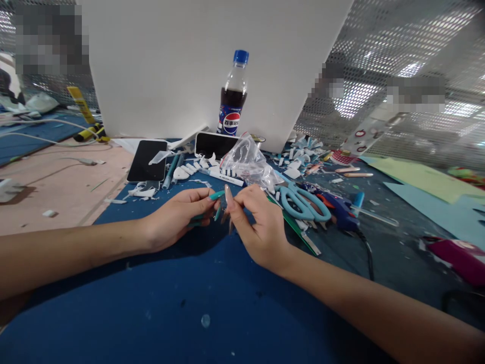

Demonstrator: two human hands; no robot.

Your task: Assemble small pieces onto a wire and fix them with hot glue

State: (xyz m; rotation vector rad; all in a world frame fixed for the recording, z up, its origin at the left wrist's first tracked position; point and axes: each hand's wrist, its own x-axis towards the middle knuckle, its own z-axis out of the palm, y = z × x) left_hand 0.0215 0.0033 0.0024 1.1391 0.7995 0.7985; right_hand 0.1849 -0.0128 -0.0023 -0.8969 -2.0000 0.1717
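My left hand (185,212) is closed in front of me, thumb against the curled fingers. Slim, pointed teal shapes (217,195) show at its thumb and fingertips; I cannot tell whether these are long nails or held pieces. Just right of it, my right hand (261,222) is closed too, its thumb with a long pale nail pressed toward the bent index finger. The fingertips of both hands nearly meet above the blue table mat (182,313). Whatever may be between them is too small or hidden to name.
Behind my hands stand a cola bottle (232,103) and a white panel (162,65). Two phones, one a dark-screened phone (147,161), a plastic bag (252,162) and white scraps lie around. On the right are light-blue scissors (301,202) and a blue glue gun (341,211).
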